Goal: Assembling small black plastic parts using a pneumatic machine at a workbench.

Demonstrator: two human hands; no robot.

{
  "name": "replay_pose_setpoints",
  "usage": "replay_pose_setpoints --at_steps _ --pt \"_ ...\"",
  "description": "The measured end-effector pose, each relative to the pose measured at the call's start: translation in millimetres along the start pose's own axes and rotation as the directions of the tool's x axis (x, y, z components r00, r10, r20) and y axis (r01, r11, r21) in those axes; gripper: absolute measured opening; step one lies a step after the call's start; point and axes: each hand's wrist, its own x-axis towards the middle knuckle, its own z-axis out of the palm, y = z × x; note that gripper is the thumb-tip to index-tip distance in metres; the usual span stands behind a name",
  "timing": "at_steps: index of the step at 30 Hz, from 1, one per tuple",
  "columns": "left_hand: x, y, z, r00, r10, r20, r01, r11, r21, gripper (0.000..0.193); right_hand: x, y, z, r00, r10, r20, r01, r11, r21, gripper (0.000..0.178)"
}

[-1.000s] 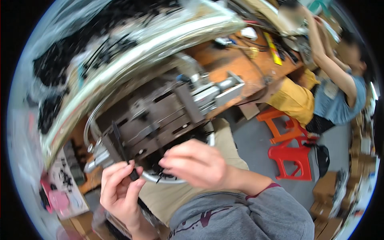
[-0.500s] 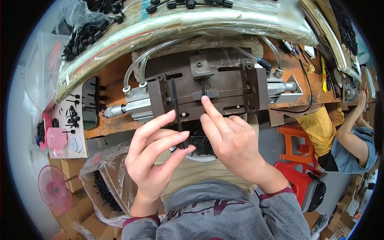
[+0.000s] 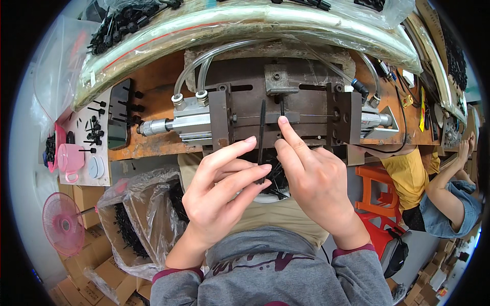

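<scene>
My left hand (image 3: pixel 214 201) is closed, pinching the lower end of thin black rods (image 3: pixel 262 127) between thumb and fingers. They stand nearly upright in the view, before a dark metal clamping fixture (image 3: pixel 250 79). My right hand (image 3: pixel 319 186) holds nothing that shows; its index finger is stretched out and the other fingers are bent. That fingertip rests at the near end of a short black rod (image 3: pixel 282 105), which lies in a small grey block (image 3: pixel 292 118) at the fixture's middle. The right thumb is hidden.
Air cylinders (image 3: pixel 191 126) with clear hoses (image 3: pixel 217 50) flank the fixture. Plastic-wrapped rolls (image 3: pixel 245 23) lie behind it. Black parts fill a bagged box (image 3: pixel 145 219) at lower left, near a pink fan (image 3: pixel 63 224). A person (image 3: pixel 449 194) sits at right beside an orange stool (image 3: pixel 377 186).
My left hand and its rods have moved right, closer to my right index finger. The right fingertip stays at the block. The whole view has shifted a little.
</scene>
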Motion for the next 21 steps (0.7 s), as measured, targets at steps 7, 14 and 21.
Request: replay_pose_setpoints --at_steps 7,14,21 --pt "-3.0 -1.6 2.0 0.999 0.038 -0.001 -0.038 0.999 -0.013 0.034 1.6 -2.7 -1.5 1.000 0.014 0.008 -0.014 1.000 -0.003 0.019" --pt "-5.7 0.6 0.2 0.996 0.089 0.012 -0.089 0.996 0.026 0.036 1.8 4.5 -4.5 1.000 0.009 0.008 -0.009 0.998 0.054 0.019" --pt "-3.6 10.2 -6.7 0.984 0.144 0.100 -0.147 0.989 0.025 0.034 4.4 2.0 -24.5 0.873 0.449 0.192 -0.266 0.107 0.958 0.023"
